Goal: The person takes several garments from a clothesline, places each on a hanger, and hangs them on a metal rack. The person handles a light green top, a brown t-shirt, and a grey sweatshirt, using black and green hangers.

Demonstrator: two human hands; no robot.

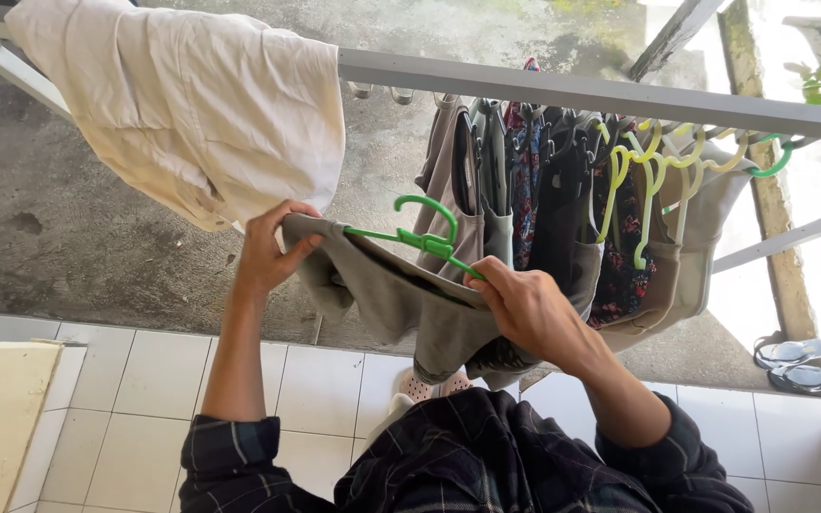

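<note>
A grey garment hangs on a green plastic hanger in front of me. My left hand pinches the garment's left shoulder over the hanger's end. My right hand grips the garment's right shoulder together with the hanger's right arm. The hanger's hook points up, free of the rail. Both forearms come out of dark plaid sleeves.
A grey metal rail runs across above, carrying several hung clothes on green and yellow hangers. A cream cloth is draped over the rail at left. Below lie white floor tiles, concrete ground, and sandals at right.
</note>
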